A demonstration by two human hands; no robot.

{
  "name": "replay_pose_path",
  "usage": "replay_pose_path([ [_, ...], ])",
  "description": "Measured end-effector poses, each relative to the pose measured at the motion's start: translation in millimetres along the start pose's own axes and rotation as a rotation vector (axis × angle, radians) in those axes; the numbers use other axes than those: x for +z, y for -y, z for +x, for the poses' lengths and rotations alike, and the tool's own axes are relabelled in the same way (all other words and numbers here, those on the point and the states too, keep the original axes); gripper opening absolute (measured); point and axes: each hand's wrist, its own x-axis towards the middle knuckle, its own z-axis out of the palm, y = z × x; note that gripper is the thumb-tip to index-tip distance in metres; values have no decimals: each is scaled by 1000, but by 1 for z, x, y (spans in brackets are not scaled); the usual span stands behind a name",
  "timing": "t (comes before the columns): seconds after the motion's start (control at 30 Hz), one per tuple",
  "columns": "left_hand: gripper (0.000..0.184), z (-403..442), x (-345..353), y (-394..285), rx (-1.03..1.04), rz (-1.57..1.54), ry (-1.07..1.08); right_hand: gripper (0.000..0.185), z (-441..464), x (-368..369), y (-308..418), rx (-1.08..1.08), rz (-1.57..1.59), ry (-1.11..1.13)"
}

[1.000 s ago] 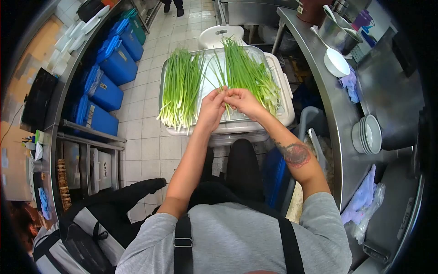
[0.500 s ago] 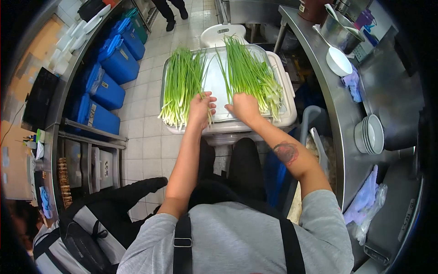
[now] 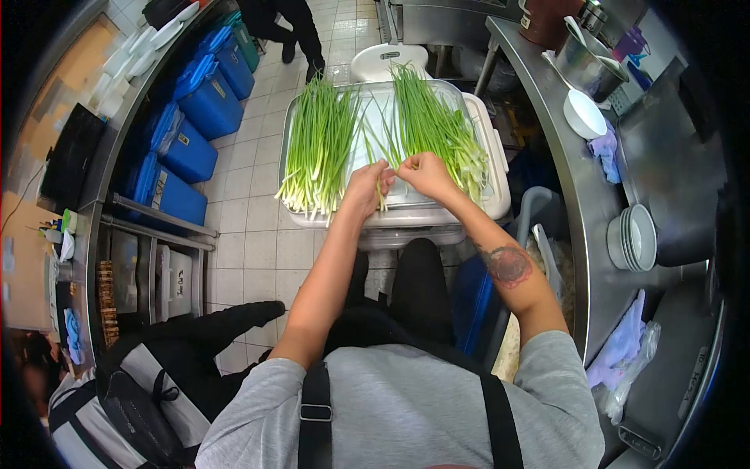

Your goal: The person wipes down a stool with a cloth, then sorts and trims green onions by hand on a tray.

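Scallion held above a loaded tray

The left grip [image 3: 370,189] is partly closed, its fingers curled around a single slender scallion [image 3: 383,205], the pale end of which is seen below the hand. The right grip [image 3: 426,175] is placed just beside it, with the fingers bent in toward the thumb; whether any part of the stalk is pinched there cannot be told. Both hands are positioned over the near part of a metal tray [image 3: 407,198], by which two large masses of scallions are carried. The left bunch [image 3: 319,141] is laid with its white ends toward the wearer and its green leaves pointing away; the right bunch [image 3: 437,129] is arranged likewise, slightly fanned and tilted toward the right edge. Between them a strip of tray is exposed, crossed by a few thin leaves. The tray is supported on a cream-coloured container [image 3: 497,207], beyond which a white chair [image 3: 388,59] is seen.

Farther out, a row of blue bins [image 3: 207,100] is ranged along the left, beneath a shelf. At right, a steel surface [image 3: 551,117] is occupied by a white bowl [image 3: 584,116], stacked bowls [image 3: 641,238] and a purple cloth [image 3: 616,344]. On the tiled floor [image 3: 262,195], at the far left of the chair, a second person in dark trousers [image 3: 287,25] is partly shown.
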Motion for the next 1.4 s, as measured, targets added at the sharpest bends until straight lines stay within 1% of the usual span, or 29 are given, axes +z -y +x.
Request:
replay_pose_path([
  [0.07,25,6,3,-4,105,-59,81,27,-6,2,1,-47,192,-4],
  [0.1,26,6,6,-5,155,-87,123,26,-3,3,-6,-32,210,20],
  [0.17,27,3,11,-9,228,-98,99,25,5,7,-17,-5,245,66],
  [0.23,26,-5,16,-14,272,-104,106,24,4,5,-18,-54,271,98],
  [0.27,25,-9,18,-17,284,-75,105,24,3,4,-16,-79,283,115],
  [0.37,15,-18,23,-25,305,-73,99,22,4,4,-16,-57,310,108],
  [0.47,21,-21,21,-30,291,-44,114,23,6,2,-17,-42,303,103],
  [0.57,19,-20,21,-29,297,9,74,24,4,-1,-14,-149,147,58],
  [0.67,17,-25,26,-30,322,30,30,27,-4,-4,-1,-160,116,-8],
  [0.87,16,-25,32,-22,435,142,32,24,-6,3,3,-220,127,-198],
  [0.97,17,-28,36,-27,456,161,-36,19,-3,2,0,-165,308,-189],
  [1.07,21,-29,36,-33,453,113,-61,17,1,0,-2,-100,570,-93],
  [1.17,26,-25,31,-35,441,39,-67,15,-2,-2,4,12,759,-33],
  [1.27,22,-16,20,-38,472,-22,-141,15,0,-2,0,61,766,24],
  [1.37,22,-12,6,-45,497,-34,-179,15,0,-3,-1,48,684,-3],
  [1.4,22,-14,4,-48,475,0,-173,16,1,-3,-2,-4,597,-5],
])
